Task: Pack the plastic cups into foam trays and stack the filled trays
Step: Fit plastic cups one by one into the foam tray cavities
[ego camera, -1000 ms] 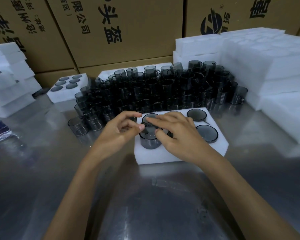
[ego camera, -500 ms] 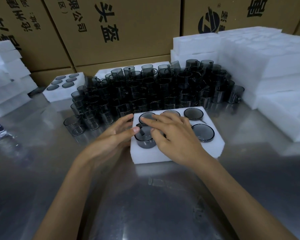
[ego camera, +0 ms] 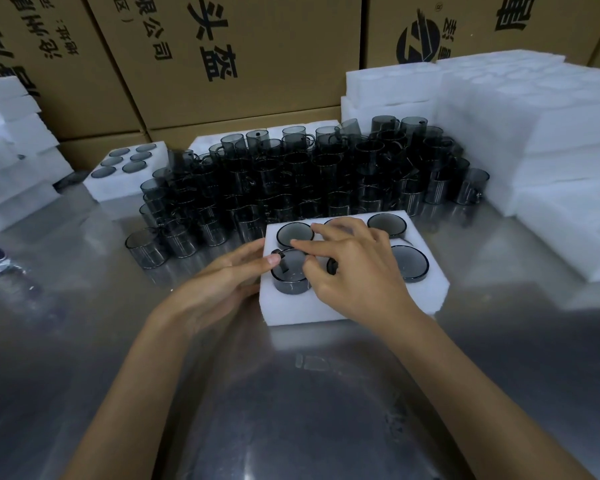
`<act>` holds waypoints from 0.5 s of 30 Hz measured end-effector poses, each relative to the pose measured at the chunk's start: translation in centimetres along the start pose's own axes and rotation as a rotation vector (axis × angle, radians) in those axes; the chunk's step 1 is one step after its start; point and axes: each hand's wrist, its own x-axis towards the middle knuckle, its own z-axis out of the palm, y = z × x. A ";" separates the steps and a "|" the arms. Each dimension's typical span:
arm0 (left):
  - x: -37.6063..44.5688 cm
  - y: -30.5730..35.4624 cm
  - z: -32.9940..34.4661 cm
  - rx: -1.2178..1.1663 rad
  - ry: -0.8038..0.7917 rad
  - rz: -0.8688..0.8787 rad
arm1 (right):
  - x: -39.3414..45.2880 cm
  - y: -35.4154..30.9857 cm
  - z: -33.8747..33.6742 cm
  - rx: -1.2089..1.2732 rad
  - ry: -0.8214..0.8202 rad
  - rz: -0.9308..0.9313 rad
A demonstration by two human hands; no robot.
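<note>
While the right hand [ego camera: 352,268] lies across the middle of the foam tray [ego camera: 354,306], its curled fingers reach to the rim of a dark plastic cup [ego camera: 289,275] that sits only partly sunk in the tray's near-left hole; whether they actually pinch the rim I cannot tell. Beside it, the left hand [ego camera: 229,278] rests against the tray's left edge with fingers nearly straight, the thumb tip touching the cup's rim. Other holes of the tray already hold cups. Just behind the tray stands a dense crowd of loose cups [ego camera: 312,178] on the metal table [ego camera: 291,410]. To the far left sits another filled tray [ego camera: 125,174], white foam stacks [ego camera: 534,133] rise on the right, and cardboard boxes [ego camera: 205,57] line the back.
</note>
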 end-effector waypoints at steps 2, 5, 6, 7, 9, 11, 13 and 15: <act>0.0 0.1 0.2 0.015 0.001 -0.007 | -0.1 0.0 0.1 -0.037 0.001 -0.013; 0.1 0.0 0.1 0.007 0.012 -0.017 | -0.2 -0.2 0.1 -0.071 0.010 -0.022; 0.1 0.0 0.0 0.005 0.012 -0.020 | -0.2 -0.2 0.1 -0.082 0.009 -0.022; 0.2 0.0 0.0 0.002 0.013 -0.022 | -0.3 -0.2 0.2 -0.092 0.006 -0.022; 0.2 -0.1 0.0 -0.011 0.019 -0.022 | -0.2 -0.3 0.2 -0.111 -0.007 -0.023; 0.3 -0.2 0.0 -0.026 0.031 -0.017 | -0.1 -0.3 0.2 -0.131 -0.023 -0.022; 0.4 -0.3 0.0 -0.032 0.047 -0.013 | -0.1 -0.3 0.3 -0.168 -0.038 -0.019; 0.4 -0.3 0.0 -0.030 0.063 -0.006 | -0.3 -0.4 0.5 -0.234 -0.039 -0.031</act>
